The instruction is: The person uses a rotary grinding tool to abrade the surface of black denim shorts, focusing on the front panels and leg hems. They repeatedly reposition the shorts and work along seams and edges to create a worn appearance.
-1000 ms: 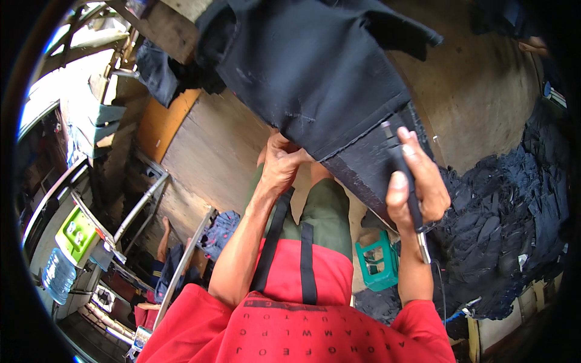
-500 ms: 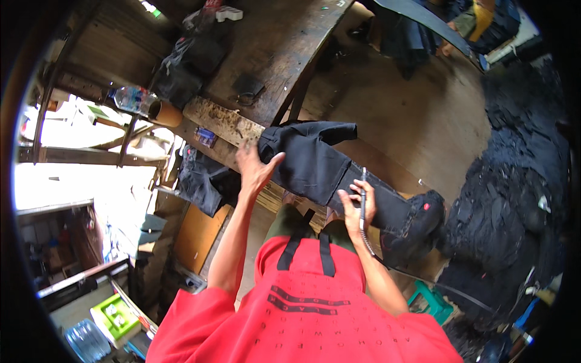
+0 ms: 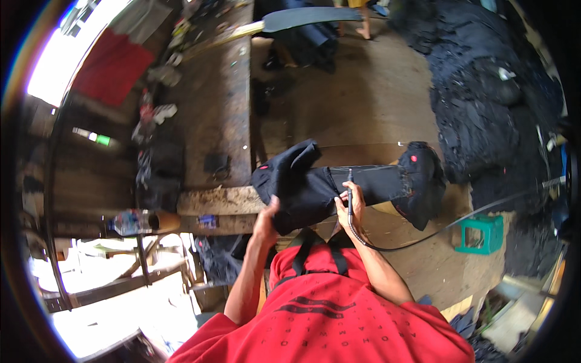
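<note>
A pair of black trousers [image 3: 308,190] lies across a narrow board in front of me, its left end bunched with a flap standing up. Against the left edge of the cloth is my left hand [image 3: 264,225], thumb upward; its fingers are blurred and partly hidden, so their grip cannot be made out. My right hand [image 3: 356,209] is closed around a slim pen-shaped rotary tool [image 3: 350,202], tip pointing away from me over the trouser leg. From the tool's lower end a black flexible shaft [image 3: 417,242] curves off to the right.
A wooden table [image 3: 212,121] stands at the left, joined by a worn plank [image 3: 218,201]. Plastic bottles [image 3: 130,222] lie beside it. Heaped dark garments [image 3: 478,103] fill the right side, near a green stool [image 3: 480,235]. At the back, a person's leg [image 3: 364,24] shows beside a long dark board [image 3: 308,18].
My view has turned, so the scene appears rotated. The trousers' left end has shifted and folded up, and my left hand has gone from spread fingers to its near edge. The tool stays in my right hand.
</note>
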### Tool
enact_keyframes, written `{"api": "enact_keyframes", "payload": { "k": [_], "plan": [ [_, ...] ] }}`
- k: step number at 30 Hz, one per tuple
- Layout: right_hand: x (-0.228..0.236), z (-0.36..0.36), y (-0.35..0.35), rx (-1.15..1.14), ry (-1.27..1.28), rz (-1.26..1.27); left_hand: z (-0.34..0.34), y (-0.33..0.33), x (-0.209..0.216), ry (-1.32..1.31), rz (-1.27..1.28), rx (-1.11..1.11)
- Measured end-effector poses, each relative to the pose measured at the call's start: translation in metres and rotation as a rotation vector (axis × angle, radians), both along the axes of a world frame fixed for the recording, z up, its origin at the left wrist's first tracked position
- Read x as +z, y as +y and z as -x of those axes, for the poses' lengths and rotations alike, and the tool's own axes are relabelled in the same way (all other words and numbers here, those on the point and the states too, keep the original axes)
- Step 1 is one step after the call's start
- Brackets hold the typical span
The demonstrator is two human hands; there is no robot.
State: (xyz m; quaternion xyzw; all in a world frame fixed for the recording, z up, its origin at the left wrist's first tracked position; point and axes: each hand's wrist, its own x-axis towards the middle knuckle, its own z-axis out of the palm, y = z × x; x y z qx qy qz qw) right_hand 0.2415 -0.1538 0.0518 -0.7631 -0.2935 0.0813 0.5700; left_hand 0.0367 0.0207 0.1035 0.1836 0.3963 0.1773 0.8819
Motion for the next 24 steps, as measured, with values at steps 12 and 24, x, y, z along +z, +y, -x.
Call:
{"api": "enact_keyframes", "payload": {
  "k": [12,24],
  "plan": [
    [0.021,-0.225,-0.208,-0.608,-0.347,0.06,-0.291,-0.146,-0.081,0.381,-0.643,-0.397],
    [0.016,-0.218,-0.309,-0.399,-0.219,0.244,-0.305,-0.317,-0.19,0.352,-1.187,-0.429]
  ]
}}
